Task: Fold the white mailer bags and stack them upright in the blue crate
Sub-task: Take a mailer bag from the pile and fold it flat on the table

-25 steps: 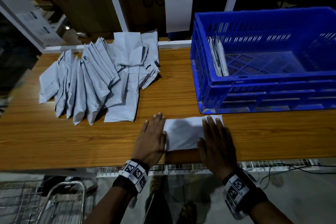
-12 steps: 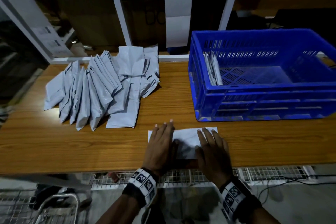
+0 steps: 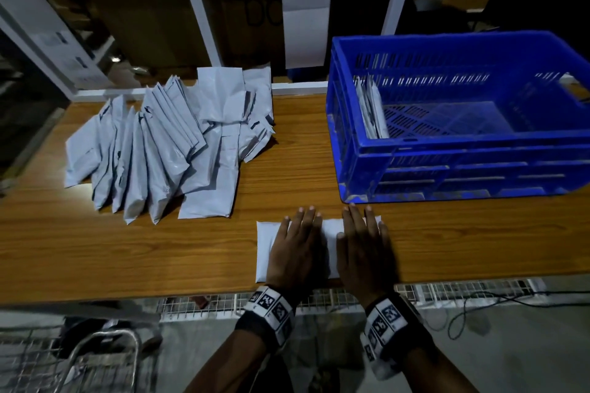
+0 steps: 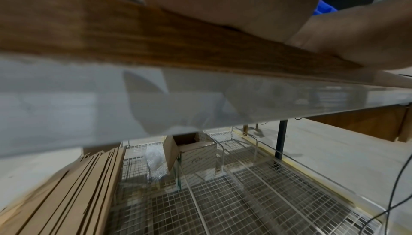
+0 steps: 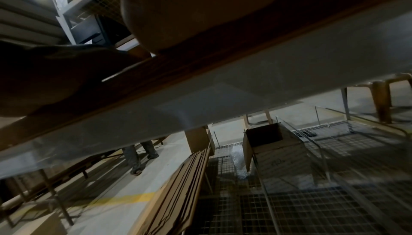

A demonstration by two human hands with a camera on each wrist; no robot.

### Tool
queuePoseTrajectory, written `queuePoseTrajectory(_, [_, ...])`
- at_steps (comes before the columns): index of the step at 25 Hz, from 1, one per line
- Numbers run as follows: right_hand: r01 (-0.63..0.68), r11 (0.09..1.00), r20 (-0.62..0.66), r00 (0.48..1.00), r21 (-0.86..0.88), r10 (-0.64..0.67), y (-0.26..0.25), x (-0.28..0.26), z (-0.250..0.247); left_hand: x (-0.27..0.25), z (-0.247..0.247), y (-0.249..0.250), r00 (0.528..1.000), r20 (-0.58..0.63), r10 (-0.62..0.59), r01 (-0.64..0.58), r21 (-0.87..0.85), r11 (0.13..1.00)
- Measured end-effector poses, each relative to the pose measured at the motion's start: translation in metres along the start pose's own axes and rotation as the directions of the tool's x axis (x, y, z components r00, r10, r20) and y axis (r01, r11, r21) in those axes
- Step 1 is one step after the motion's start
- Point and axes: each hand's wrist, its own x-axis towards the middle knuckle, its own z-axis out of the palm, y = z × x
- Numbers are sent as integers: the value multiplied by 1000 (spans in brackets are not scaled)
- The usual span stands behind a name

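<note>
Hands are pressing flat on a folded mailer bag (image 3: 329, 246) at the near edge of the wooden table (image 3: 127, 249). The left hand (image 3: 293, 249) is lying palm-down over the bag's middle-left, fingers straight and together, gripping nothing; the right hand (image 3: 364, 249) is doing the same over the right part, fingers spread a little and reaching the bag's far edge. To my eye the person is flattening the crease, so the folding step looks nearly finished.

Across the table to the left, a fanned pile of unfolded bags (image 3: 166, 143) is waiting, well apart from the one being worked. The blue crate (image 3: 447, 175) is sitting just beyond the right hand's fingertips, and a few folded bags (image 3: 372, 112) are standing on edge against its left wall, with most of the floor bare.

Next, I would guess, the bag needs pinching along its fold, lifting, turning on edge and slotting beside those already standing, without letting the crease spring open.
</note>
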Motion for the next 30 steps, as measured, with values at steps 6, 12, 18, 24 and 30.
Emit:
queuePoseTrajectory(6, [-26,995,71,997,-94,33,-3,4,-2,13,-2,-7,1000,15,1,0,-46,999])
queuePoseTrajectory(12, [-60,995,146,987,-76,70,-2,6,-3,8,-5,-30,998,51,45,-41,-75,996])
queuePoseTrajectory(18, [-62,996,170,983,-71,73,3,9,-2,-30,-22,-66,991,-25,-132,128,-114,985])
queuePoseTrajectory(24, [-20,999,65,998,-43,22,-7,7,-1,-31,-22,-67,988,-7,-152,151,-99,984])
queuePoseTrajectory(30, [72,989,80,993,126,-82,-82,18,6,-31,-20,-72,989,-41,-144,137,-150,979])
